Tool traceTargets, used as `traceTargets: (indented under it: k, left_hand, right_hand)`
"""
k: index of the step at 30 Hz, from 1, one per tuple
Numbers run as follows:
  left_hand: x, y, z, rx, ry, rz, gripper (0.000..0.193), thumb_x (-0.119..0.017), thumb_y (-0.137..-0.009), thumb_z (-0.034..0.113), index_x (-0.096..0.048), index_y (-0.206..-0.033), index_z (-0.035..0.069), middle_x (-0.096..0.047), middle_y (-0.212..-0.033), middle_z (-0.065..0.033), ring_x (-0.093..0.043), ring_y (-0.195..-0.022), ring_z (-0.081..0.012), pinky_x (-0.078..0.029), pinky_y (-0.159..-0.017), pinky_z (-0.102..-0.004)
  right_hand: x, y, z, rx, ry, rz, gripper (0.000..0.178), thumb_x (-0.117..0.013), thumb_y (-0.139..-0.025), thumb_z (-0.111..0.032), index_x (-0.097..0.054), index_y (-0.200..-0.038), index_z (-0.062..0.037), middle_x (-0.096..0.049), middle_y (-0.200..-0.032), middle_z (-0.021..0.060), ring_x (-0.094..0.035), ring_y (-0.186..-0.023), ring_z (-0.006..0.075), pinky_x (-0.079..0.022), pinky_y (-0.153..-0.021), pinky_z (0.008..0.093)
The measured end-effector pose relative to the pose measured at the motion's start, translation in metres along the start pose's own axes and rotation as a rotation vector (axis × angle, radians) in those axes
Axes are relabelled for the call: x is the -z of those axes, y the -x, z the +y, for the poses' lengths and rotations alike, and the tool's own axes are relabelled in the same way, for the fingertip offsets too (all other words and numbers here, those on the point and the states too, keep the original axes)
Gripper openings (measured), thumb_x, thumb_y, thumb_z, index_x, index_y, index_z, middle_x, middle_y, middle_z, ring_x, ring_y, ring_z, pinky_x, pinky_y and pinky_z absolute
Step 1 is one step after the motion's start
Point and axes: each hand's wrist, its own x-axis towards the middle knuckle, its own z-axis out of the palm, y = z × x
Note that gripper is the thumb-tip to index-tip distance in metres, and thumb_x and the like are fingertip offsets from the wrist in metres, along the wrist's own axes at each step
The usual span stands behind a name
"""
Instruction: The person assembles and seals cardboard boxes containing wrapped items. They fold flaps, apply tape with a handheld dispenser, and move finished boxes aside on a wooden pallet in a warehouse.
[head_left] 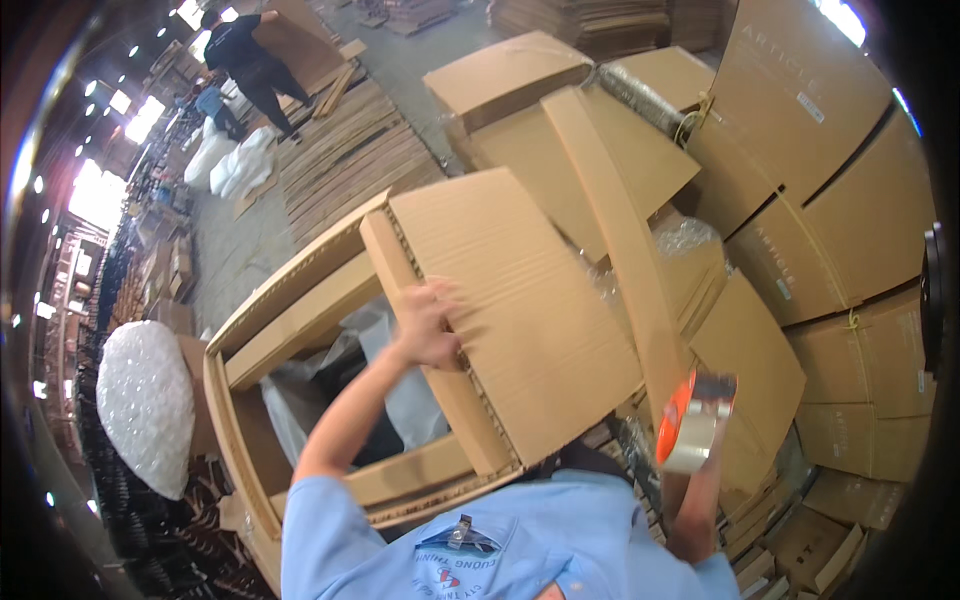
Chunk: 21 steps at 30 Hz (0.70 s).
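A large open cardboard box (235, 440) stands in front of me, with cardboard strips along its inner edges. Grey-white wrapping (405, 400) and something dark show inside. My left hand (432, 325) is closed over the cardboard strip (385, 250) at the box's right side, beside the raised flap (530, 310); the hand is slightly blurred. On the right, my right hand (697, 480) grips an orange and silver tape dispenser (695, 420), which hides most of its fingers. A long narrow cardboard strip (610, 200) slants just beyond the dispenser.
Tall stacked cartons (790, 120) tied with yellow cord rise at the right. Flat cardboard pieces (560, 150) lie ahead. A clear bag of white packing (147, 405) is at the left. Beyond a wooden pallet (350, 160), a person (250, 65) in dark clothes handles a cardboard sheet.
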Motion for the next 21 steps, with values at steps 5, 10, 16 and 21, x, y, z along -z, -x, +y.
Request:
traceTargets:
  k: [5, 10, 16, 21]
  left_hand:
    - [-0.017, -0.091, 0.018, 0.024, 0.13, -0.609, 0.064, -0.057, -0.091, 0.041, -0.057, -0.149, 0.015, -0.066, -0.142, -0.0124, -0.058, -0.137, -0.0303, -0.037, -0.119, -0.0516]
    - [-0.013, -0.084, 0.015, -0.023, 0.208, -0.502, 0.046, -0.057, -0.095, 0.033, -0.068, -0.134, 0.012, -0.072, -0.133, -0.0095, -0.06, -0.134, -0.0313, -0.043, -0.115, -0.0479]
    - [0.066, -0.038, 0.011, -0.393, 0.164, -0.239, 0.06, -0.063, -0.08, 0.027, -0.067, -0.138, 0.009, -0.066, -0.142, -0.0104, -0.059, -0.136, -0.0333, -0.046, -0.116, -0.0493]
    - [-0.01, -0.045, 0.007, -0.267, 0.217, -0.12, 0.032, -0.061, -0.07, 0.019, -0.079, -0.096, 0.012, -0.079, -0.104, -0.0045, -0.075, -0.101, -0.0259, -0.061, -0.091, -0.0413]
  right_hand:
    - [-0.004, 0.058, -0.006, 0.115, 0.172, 0.438, 0.032, -0.056, -0.106, -0.033, -0.062, -0.112, -0.0021, -0.069, -0.09, 0.0118, -0.068, -0.066, 0.0224, -0.06, -0.06, 0.0382]
    - [0.003, 0.063, 0.021, 0.299, 0.454, 0.587, 0.04, -0.051, -0.106, -0.042, -0.065, -0.11, -0.0052, -0.071, -0.089, 0.0097, -0.069, -0.071, 0.0237, -0.059, -0.059, 0.0378]
    - [0.06, 0.103, 0.034, -0.099, -0.382, 0.396, 0.058, -0.04, -0.104, -0.06, -0.066, -0.11, -0.0081, -0.071, -0.094, 0.0102, -0.068, -0.076, 0.0298, -0.058, -0.071, 0.0467]
    - [0.055, 0.134, 0.036, -0.008, -0.098, 0.314, 0.06, -0.041, -0.101, -0.059, -0.067, -0.111, -0.0059, -0.072, -0.096, 0.0117, -0.068, -0.076, 0.0305, -0.059, -0.075, 0.0491]
